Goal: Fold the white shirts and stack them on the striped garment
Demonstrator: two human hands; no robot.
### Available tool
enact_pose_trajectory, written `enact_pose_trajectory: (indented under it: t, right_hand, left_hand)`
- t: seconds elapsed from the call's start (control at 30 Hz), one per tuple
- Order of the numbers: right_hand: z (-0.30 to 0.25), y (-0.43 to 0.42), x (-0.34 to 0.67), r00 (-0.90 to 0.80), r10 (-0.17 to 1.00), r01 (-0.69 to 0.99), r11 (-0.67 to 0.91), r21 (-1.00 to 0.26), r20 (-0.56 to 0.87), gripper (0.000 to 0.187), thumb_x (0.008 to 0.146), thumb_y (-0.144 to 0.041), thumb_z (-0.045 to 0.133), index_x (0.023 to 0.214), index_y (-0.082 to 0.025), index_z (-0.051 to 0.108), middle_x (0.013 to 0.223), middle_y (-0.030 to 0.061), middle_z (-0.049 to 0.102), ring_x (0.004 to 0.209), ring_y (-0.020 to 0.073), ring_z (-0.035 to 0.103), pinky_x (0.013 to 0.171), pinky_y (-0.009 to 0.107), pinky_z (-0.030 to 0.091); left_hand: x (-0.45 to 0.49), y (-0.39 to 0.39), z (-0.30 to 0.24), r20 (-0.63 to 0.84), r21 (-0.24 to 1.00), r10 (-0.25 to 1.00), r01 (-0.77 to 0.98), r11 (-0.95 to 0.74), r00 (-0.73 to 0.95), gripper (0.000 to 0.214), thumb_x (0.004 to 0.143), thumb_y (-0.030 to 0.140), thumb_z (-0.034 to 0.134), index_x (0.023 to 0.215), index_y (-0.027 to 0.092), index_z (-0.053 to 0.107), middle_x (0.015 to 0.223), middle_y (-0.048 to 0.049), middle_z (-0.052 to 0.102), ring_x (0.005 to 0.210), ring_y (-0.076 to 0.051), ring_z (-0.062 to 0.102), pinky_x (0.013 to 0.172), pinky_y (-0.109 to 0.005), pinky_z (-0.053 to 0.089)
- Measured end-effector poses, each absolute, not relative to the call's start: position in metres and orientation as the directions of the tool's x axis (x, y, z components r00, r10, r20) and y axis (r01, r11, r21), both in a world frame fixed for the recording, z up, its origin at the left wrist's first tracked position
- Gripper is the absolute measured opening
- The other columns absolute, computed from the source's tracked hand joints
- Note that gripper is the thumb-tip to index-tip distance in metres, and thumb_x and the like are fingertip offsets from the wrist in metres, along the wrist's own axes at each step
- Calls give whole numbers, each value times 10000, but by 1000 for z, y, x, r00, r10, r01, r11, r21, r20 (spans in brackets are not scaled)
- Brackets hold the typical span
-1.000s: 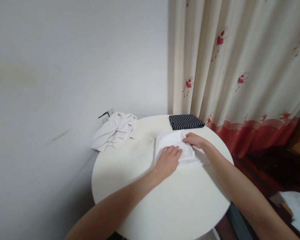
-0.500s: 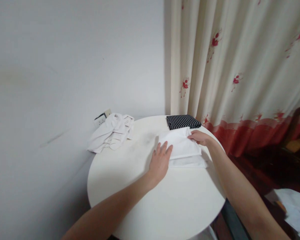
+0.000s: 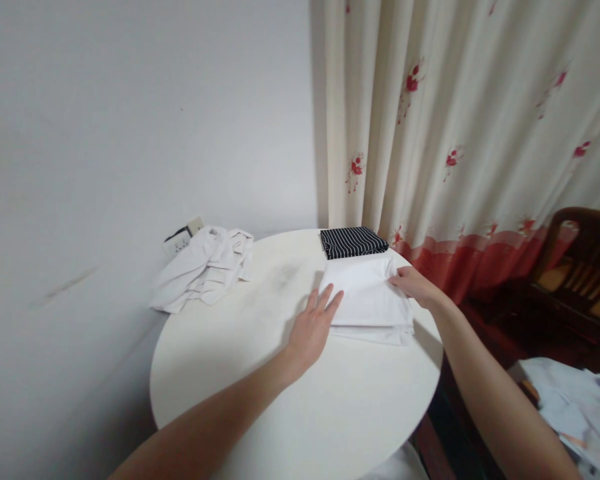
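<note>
A folded white cloth (image 3: 363, 297) lies in layers on the round white table (image 3: 220, 373); whether it is a shirt I cannot tell. My left hand (image 3: 313, 327) rests at its left edge, fingers spread, the fingertips touching the fabric. At the opposite side my right hand (image 3: 414, 285) pinches the upper right edge, which bunches into small creases there. Just behind the cloth sits a neatly folded black garment with white stripes (image 3: 354, 242).
A crumpled white garment (image 3: 205, 267) lies at the table's back left, against the wall near a socket (image 3: 179, 241). Behind the table hangs a flowered curtain (image 3: 430, 133). To the right are a wooden chair (image 3: 580, 267) and a white printed garment or bag (image 3: 565, 400).
The upper layer of the white cloth now reaches farther right and nearer me, covering more of the layer beneath. My right hand keeps its hold at the edge. The view has turned slightly right.
</note>
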State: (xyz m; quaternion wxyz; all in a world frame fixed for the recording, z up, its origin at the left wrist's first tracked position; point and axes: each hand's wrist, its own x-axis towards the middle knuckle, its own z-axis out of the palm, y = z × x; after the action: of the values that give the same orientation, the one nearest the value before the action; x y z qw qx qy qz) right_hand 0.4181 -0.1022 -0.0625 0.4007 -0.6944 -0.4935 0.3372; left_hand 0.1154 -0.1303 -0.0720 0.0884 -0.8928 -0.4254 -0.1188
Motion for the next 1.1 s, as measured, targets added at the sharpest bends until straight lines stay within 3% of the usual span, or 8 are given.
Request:
enact_pose_trajectory:
  t: [0.1,0.3,0.47,0.6,0.7,0.83,0.93,1.1]
  right_hand:
    - [-76,-114,422,327,944,451,-203,-869,-51,109,770,-131,577,667,-159,556,559,-37,494,481,86,431,433,202,281]
    - [-105,-121,419,382,923,454,-238,-859,-54,66,779,-151,572,798,-149,636,557,-21,560,457,108,475,421,207,286]
    - [-109,-122,419,401,916,395,-205,-896,-34,111,745,-151,617,839,-129,672,585,-1,609,493,118,517,433,199,313]
    - [-107,-123,418,391,920,372,-196,-907,-38,120,755,-160,607,849,-127,672,600,5,628,499,119,531,431,194,311]
    - [-107,-122,417,388,921,396,-199,-897,-33,110,767,-156,591,840,-123,666,624,14,646,514,122,553,452,195,337]
    - [-107,-122,417,377,926,418,-203,-885,-34,125,790,-139,572,844,-109,681,647,30,667,564,137,600,509,203,396]
    - [-103,-122,413,352,934,381,-205,-902,-64,155,808,-135,560,873,-104,697,695,47,700,604,153,631,531,211,426]
    - [-91,-121,399,306,950,365,-176,-914,-61,120,797,-91,580,790,-106,698,668,51,704,592,149,623,509,200,419]
  left_hand:
    - [114,-125,-78,305,-59,697,743,-666,649,896,789,-116,337,1588,282,259,1650,1,282,1499,-247,280,1099,-356,456]
    - [114,-121,-88,265,-42,683,716,-697,681,844,765,-97,382,1551,209,356,1655,-27,267,1523,-262,219,1196,-393,321]
    - [99,-98,-66,31,210,604,585,-783,797,843,843,223,593,1600,271,224,1683,-24,134,1541,-322,124,1222,-488,234]
    - [111,-35,-48,264,545,704,500,-673,659,641,933,434,513,1518,192,416,1590,-96,395,1460,-277,363,1218,-402,245]
    - [138,11,-51,256,769,788,376,-517,560,540,907,465,549,1340,146,606,1407,-131,603,1320,-287,519,1136,-398,353]
    - [164,40,-71,192,832,796,335,-442,574,566,927,565,439,1150,113,697,1074,-110,743,995,-253,662,924,-370,487]
    - [163,44,-85,187,850,807,320,-419,560,582,932,574,376,1051,111,708,1006,-96,735,937,-239,648,868,-344,486]
    - [135,48,-88,160,844,799,340,-415,579,374,847,457,525,911,142,716,932,-64,716,916,-235,622,869,-328,457]
